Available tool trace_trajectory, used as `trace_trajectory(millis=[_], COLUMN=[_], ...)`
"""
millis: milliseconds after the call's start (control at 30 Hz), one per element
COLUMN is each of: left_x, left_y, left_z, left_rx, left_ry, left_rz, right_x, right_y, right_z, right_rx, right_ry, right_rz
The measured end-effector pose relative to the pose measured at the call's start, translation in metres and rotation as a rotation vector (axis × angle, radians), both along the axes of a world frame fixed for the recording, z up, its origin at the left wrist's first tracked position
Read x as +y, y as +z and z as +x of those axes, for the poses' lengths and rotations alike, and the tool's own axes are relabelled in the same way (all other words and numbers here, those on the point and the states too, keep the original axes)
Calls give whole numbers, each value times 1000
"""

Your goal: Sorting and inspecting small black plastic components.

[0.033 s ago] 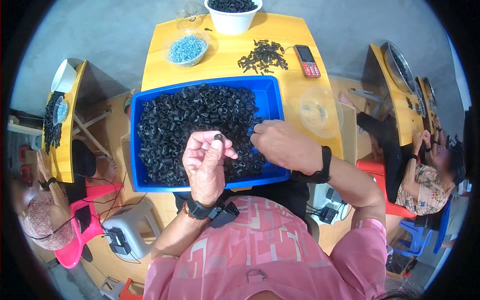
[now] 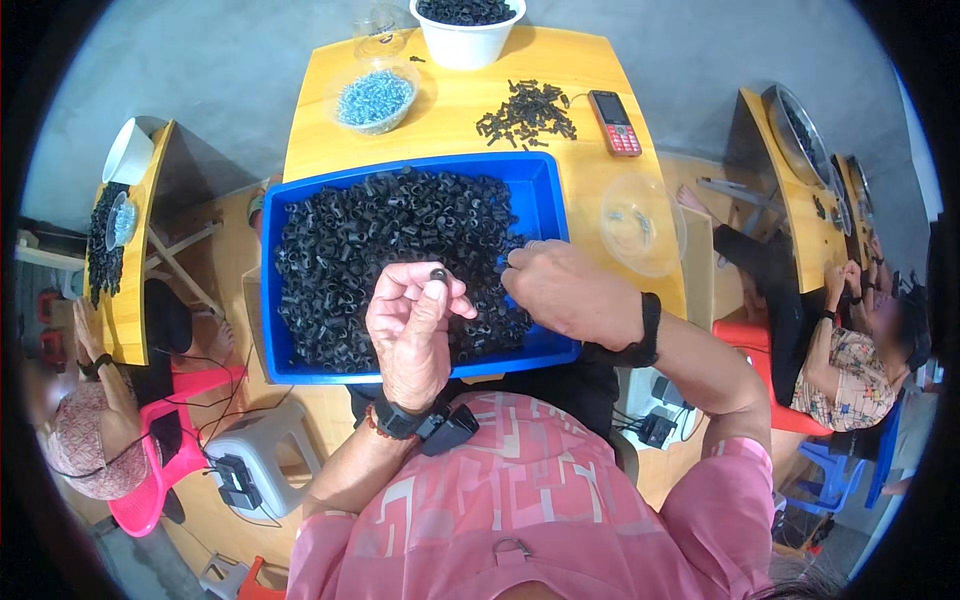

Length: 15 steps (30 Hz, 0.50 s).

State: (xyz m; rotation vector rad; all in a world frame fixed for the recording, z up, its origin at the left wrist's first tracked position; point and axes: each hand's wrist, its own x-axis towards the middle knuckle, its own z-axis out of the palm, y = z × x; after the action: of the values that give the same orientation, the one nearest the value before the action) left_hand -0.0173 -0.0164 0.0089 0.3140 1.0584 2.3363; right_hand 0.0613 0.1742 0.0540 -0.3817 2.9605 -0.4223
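Note:
My left hand [image 2: 412,325] is raised over the near part of a blue tray [image 2: 538,185], its thumb and finger pinching a small black plastic part [image 2: 438,275] with a round opening. Under and around it lies a deep heap of similar black parts [image 2: 390,220] that fills most of the tray. Just to the right, my right hand [image 2: 575,295] reaches over the tray's right side with its fingers curled down at the edge of the heap. Whatever those fingertips may hold is hidden from view.
Behind the tray stand a bowl of bluish screws [image 2: 375,100], a white tub [image 2: 467,42] of black pieces, a loose black pile [image 2: 528,113] and a red phone [image 2: 614,122]. A clear bowl [image 2: 655,245] sits at right. Other people work at side tables.

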Motion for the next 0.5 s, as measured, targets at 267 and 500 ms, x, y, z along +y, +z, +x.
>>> trace_trajectory(millis=[267, 500], left_x=[6, 5], left_y=[1, -2], left_z=[-2, -2], left_rx=[27, 25], left_ry=[-89, -96], left_rz=[-97, -117], right_x=[-1, 3], right_y=[-15, -7], right_z=[-7, -7], right_rx=[41, 62], right_ry=[-68, -143], right_rz=[-50, -245])
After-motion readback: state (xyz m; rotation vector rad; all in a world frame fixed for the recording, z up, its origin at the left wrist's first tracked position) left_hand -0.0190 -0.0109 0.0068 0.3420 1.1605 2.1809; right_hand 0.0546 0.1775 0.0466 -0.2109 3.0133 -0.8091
